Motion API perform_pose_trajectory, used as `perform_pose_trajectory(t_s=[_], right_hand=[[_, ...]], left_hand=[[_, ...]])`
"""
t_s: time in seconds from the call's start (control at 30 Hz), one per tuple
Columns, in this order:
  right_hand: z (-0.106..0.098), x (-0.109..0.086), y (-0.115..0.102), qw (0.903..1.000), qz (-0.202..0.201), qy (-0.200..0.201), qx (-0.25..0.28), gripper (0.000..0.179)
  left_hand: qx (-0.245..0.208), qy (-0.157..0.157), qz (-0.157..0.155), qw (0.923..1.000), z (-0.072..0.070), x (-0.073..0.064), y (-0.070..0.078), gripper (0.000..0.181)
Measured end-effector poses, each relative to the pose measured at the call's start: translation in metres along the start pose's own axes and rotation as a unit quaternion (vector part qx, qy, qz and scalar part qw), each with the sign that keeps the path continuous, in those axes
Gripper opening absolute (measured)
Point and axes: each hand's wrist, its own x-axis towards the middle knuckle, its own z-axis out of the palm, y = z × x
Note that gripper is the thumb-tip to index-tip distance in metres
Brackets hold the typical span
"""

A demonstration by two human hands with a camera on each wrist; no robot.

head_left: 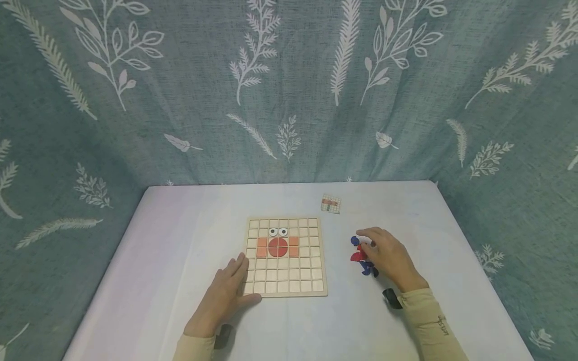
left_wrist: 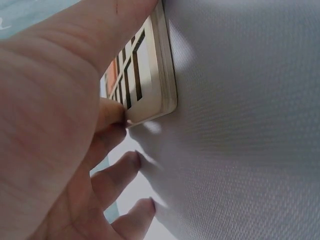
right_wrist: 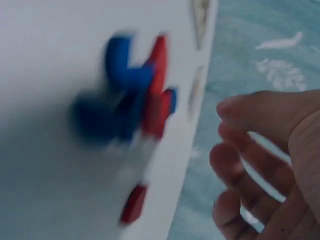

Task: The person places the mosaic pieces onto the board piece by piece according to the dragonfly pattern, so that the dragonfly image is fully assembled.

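Here my left hand (head_left: 221, 291) is resting at the board (head_left: 293, 275)'s eight o'clock, fingers reaching out and touching its edge; over at three, my right hand (head_left: 393, 258) is hovering near the red and blue pieces (head_left: 356, 256) on the tabletop (head_left: 189, 225), loosely curved, holding nothing. A red circle (head_left: 273, 251) is sitting between orange tiles (head_left: 262, 251), two eye pieces (head_left: 283, 232) are perching at its twelve, and a card (head_left: 331, 204) is lying toward one.

There are one board (head_left: 281, 289), one card (head_left: 331, 204), two eye tiles (head_left: 273, 232), four orange squares (head_left: 262, 251), four red quarter-circles (head_left: 273, 251); loose pieces (head_left: 356, 256) seem several, not surely countable.
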Motion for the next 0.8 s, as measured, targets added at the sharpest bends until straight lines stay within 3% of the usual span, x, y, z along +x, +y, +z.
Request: perform_pose_trajectory(t_s=[0.13, 0.33, 0.8], right_hand=[[-0.002, -0.007, 0.016, 0.9990, -0.006, -0.044, -0.008, 0.035], [0.000, -0.006, 0.029, 0.9963, -0.048, -0.067, -0.027, 0.039], [0.001, 0.003, 0.025, 0.9900, -0.048, -0.110, -0.075, 0.040]], left_hand=[[0.002, 0.000, 0.001, 1.0000, 0.001, 0.000, -0.002, 0.095], [-0.001, -0.003, 0.001, 1.0000, 0.002, -0.001, -0.003, 0.095], [-0.009, -0.010, -0.003, 0.9999, 0.000, 0.001, -0.001, 0.095]])
